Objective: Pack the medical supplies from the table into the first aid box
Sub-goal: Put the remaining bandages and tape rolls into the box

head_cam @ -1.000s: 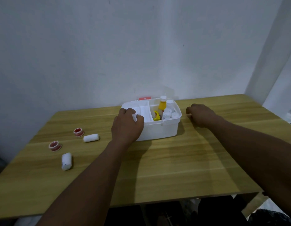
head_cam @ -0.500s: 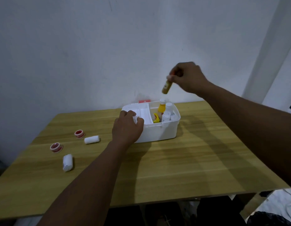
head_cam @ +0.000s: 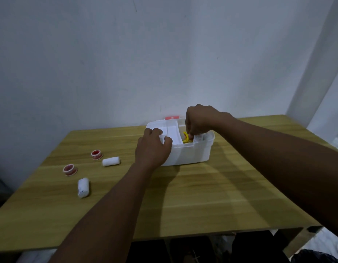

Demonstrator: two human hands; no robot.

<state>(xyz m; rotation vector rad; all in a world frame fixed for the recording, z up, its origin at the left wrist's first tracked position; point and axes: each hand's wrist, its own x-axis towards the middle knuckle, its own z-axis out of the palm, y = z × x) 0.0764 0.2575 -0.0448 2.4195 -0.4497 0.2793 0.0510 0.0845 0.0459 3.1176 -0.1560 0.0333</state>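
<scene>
Four supplies are lying loose on the table [head_cam: 202, 196] toward its left edge: two red tape rolls [head_cam: 96, 154] [head_cam: 70, 169] and two white gauze rolls [head_cam: 111, 161] [head_cam: 83, 187], all well apart from the box [head_cam: 190, 154]. That white box is sitting open near the table's far edge, and some items are already showing in its right compartment, among them something yellow [head_cam: 186, 139] and a white piece beside it; exactly what they are is too small to tell.

One hand, the left hand [head_cam: 152, 148], is gripping the box's front left corner, fingers curled over the rim and steadying it. Its grip is clenched on the box. The right hand [head_cam: 199, 120] is reaching down into the right compartment with fingers pinched together; whether that grip is holding an item or letting one go cannot be told, since the fingertips are hidden among the contents.

Judging by the layout, the packing is partway done: the right compartment is filling, the left tray section is looking bare, and the four rolls on the table are waiting to go in before the box can be closed.
</scene>
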